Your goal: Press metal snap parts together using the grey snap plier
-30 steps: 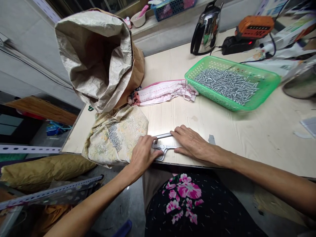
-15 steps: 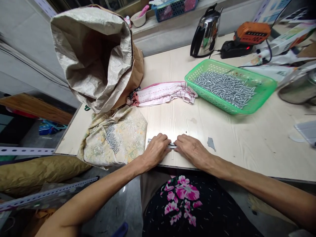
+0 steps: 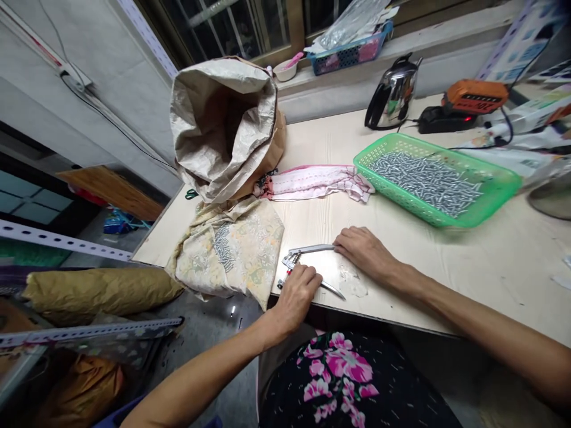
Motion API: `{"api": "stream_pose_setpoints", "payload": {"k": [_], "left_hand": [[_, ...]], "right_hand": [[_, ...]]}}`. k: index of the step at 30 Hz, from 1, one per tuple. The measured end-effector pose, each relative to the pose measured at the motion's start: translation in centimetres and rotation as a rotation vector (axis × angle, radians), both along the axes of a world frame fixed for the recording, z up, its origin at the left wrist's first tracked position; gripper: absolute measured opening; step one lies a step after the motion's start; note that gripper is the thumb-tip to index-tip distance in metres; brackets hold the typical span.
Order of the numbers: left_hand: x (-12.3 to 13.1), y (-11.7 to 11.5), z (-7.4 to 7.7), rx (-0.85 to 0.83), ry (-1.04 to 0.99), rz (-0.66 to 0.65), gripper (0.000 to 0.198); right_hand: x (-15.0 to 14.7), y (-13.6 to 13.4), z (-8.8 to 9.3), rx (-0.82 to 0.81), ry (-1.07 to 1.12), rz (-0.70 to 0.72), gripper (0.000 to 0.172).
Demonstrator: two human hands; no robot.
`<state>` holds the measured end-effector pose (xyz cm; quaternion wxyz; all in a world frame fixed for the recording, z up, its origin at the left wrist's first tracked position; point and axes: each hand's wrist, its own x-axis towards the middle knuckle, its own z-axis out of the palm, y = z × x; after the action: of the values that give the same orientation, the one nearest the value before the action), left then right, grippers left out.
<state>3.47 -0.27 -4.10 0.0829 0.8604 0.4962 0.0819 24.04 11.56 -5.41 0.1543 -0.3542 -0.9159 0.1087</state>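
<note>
A silver two-handled hand tool (image 3: 312,248) lies at the table's front edge, its handles spread wide apart. A coiled spring and a small red spot show near its joint on the left; its exact kind I cannot make out. My left hand (image 3: 298,294) is closed around the lower handle, whose pointed end sticks out to the right. The fingers of my right hand (image 3: 362,248) are closed on the far end of the upper handle. Left of the tool, a floral cloth (image 3: 254,238) bears a small pile of thin metal pins (image 3: 223,246).
A green basket (image 3: 504,181) holds many metal pins (image 3: 428,181). Behind the cloth stands a large open paper sack (image 3: 267,142), beside a pink-and-white cloth (image 3: 312,184). Toward the wall are a steel kettle (image 3: 397,92) and an orange battery on a charger (image 3: 475,96).
The tool's handles, pressed together before under both hands, are now spread apart. My right hand has moved away from my left, which sits nearer the table edge. The camera view has shifted left and up.
</note>
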Motion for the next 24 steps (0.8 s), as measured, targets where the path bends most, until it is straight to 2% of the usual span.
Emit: {"api": "stream_pose_setpoints", "payload": {"k": [4,7,9,11,13,15,18,24], "left_hand": [[0.6,0.3,0.1,-0.045,-0.002,-0.008,0.024],[-1.6,1.0,0.4,0.074,-0.127,0.073,0.023],[-4.9,1.7,1.2,0.186,-0.132,0.253,0.024],[-9.2,2.5,2.2,0.234,-0.01,0.474,0.025],[-13.4,3.3,3.2,0.19,0.189,0.628,0.026],[-16.7,3.8,3.7,0.106,0.356,0.69,0.027],[-19.0,4.3,3.7,-0.003,0.495,0.677,0.03],[-19.7,5.5,3.6,-0.095,0.49,0.519,0.024]], "right_hand": [[-0.8,1.7,-0.7,0.079,0.027,-0.005,0.019],[-1.0,1.6,-1.0,0.149,0.004,-0.006,0.02],[-1.0,1.2,-1.2,0.184,0.001,-0.011,0.02],[-0.9,0.9,-1.6,0.194,0.011,-0.016,0.019],[-0.9,0.9,-1.9,0.193,0.024,-0.018,0.019],[-0.9,1.0,-2.3,0.191,0.032,-0.017,0.019],[-0.8,1.2,-2.6,0.187,0.028,-0.016,0.02],[-0.8,1.0,-2.4,0.182,0.032,-0.025,0.023]]}}
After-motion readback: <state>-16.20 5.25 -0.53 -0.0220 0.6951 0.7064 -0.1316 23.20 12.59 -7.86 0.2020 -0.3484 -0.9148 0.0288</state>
